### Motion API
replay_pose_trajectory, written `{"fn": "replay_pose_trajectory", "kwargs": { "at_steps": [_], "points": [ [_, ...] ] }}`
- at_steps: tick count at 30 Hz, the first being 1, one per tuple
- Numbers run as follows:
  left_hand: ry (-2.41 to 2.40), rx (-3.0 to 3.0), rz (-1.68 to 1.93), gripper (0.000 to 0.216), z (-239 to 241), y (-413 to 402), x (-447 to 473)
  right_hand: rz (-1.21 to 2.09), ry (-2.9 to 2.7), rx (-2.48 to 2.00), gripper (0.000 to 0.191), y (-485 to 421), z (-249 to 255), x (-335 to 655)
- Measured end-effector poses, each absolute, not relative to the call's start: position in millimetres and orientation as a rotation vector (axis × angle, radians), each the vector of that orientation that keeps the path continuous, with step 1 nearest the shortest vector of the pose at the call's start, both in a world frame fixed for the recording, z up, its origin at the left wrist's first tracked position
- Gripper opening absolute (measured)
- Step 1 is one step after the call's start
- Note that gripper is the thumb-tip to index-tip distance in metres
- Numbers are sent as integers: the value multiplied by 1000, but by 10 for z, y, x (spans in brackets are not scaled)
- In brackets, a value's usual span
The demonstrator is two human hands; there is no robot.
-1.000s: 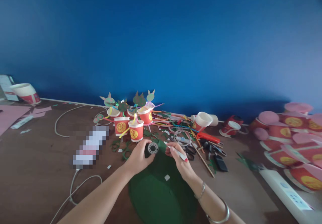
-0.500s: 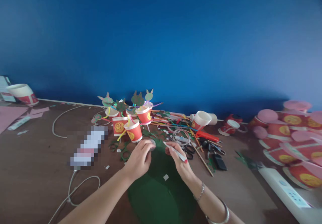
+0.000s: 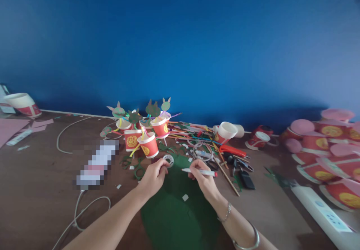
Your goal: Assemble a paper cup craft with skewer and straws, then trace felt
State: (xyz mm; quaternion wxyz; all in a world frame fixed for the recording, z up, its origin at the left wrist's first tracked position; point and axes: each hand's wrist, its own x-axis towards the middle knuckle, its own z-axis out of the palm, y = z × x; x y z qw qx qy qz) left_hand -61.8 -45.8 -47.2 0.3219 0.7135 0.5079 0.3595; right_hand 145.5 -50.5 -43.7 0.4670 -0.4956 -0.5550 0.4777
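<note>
A dark green felt sheet (image 3: 174, 216) lies on the brown table in front of me. My left hand (image 3: 153, 177) rests on its far edge with fingers curled round a small roll of tape (image 3: 168, 160), which lies flat on the felt. My right hand (image 3: 203, 177) is closed on a white marker with a red cap (image 3: 200, 172), held level and pointing left toward the tape roll. A small white scrap (image 3: 185, 197) lies on the felt between my hands.
Red paper cups with green cut-out toppers (image 3: 148, 145) stand just beyond my hands. Straws, scissors (image 3: 211, 166), an orange cutter (image 3: 232, 151) and black clips lie to the right. Pink-lidded cups (image 3: 323, 145) crowd the far right. A white power strip (image 3: 320, 208) and a cable (image 3: 84, 208) lie nearby.
The tape roll went from upright in my left hand to lying flat on the felt's far edge. My right hand turned the marker from slanted to level.
</note>
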Motion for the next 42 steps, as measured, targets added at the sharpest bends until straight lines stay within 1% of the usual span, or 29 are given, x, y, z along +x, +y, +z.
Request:
{"fn": "replay_pose_trajectory", "kwargs": {
  "at_steps": [2, 5, 8, 18, 42],
  "points": [
    [1335, 1829, 925, 17, -489, -456, -621, 1178, -1397, -1204, 23, -509, -405, 1455],
    [1332, 1785, 910, 18, -512, -451, -621, 1186, -1455, -1193, 28, -507, -390, 1456],
    [1313, 1764, 921, 18, -536, -444, -622, 1200, -1473, -1259, 31, -495, -415, 1461],
    [1264, 1719, 974, 16, -628, -410, -620, 1140, -1607, -1381, 29, -456, -469, 1433],
    [1285, 1737, 934, 18, -589, -418, -620, 1140, -1693, -1369, 29, -452, -557, 1438]
  ]
}}
